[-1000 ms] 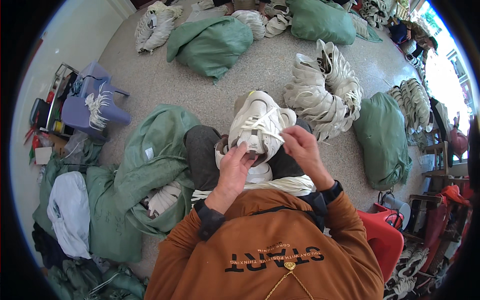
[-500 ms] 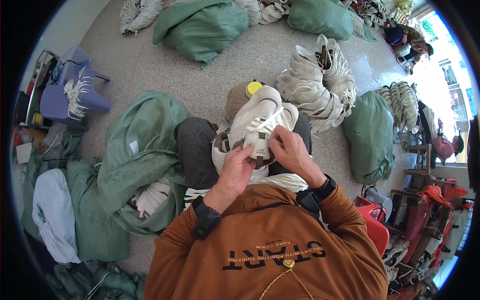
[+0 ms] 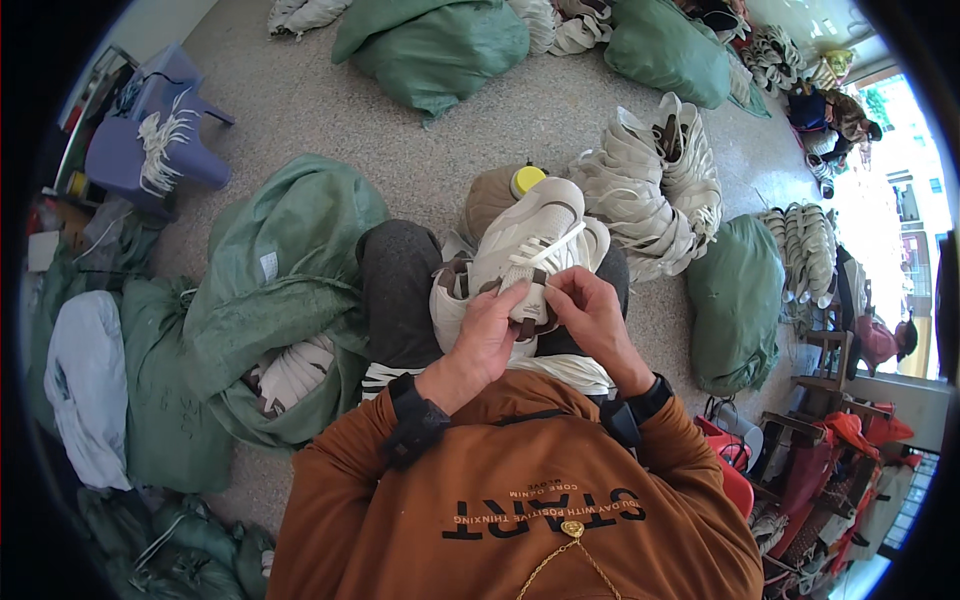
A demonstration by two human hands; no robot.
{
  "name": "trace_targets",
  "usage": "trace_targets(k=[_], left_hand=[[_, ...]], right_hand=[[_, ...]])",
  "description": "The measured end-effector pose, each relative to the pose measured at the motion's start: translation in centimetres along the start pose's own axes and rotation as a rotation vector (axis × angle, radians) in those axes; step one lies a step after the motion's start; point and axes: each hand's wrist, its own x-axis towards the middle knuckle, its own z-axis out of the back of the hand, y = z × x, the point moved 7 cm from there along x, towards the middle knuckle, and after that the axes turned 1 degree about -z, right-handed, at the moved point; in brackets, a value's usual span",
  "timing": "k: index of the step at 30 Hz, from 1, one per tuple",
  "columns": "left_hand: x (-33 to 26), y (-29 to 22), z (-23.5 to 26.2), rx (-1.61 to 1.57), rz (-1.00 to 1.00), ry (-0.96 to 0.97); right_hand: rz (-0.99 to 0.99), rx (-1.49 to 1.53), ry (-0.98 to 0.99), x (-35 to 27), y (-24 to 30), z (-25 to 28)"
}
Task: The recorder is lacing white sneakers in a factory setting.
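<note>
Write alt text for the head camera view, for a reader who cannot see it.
Seen from above, a person in an orange sweatshirt holds a cream sneaker on their lap, left hand and right hand pinching its white lace near the tongue. Green sacks and a pile of matching sneakers lie on the speckled floor around them.

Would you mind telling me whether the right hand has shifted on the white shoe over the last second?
Yes. The right hand has come down from the laces toward the tongue of the white shoe, closing in on the left hand.
</note>
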Motion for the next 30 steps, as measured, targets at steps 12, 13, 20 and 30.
trace_targets(k=[12,13,20,30], left_hand=[[-0.8,-0.4,-0.5,0.196,-0.115,-0.009],[-0.8,-0.3,-0.5,0.193,-0.117,-0.007],[-1.0,-0.2,-0.4,0.174,-0.152,0.066],[-0.7,-0.4,-0.9,0.045,-0.197,-0.015]], right_hand=[[0.479,-0.540,-0.152,-0.8,4.8,-0.1],[0.482,-0.543,-0.151,-0.9,4.9,-0.1],[0.653,-0.701,-0.002,-0.2,6.6,-2.0],[0.410,-0.310,0.236,4.5,13.6,-2.9]])
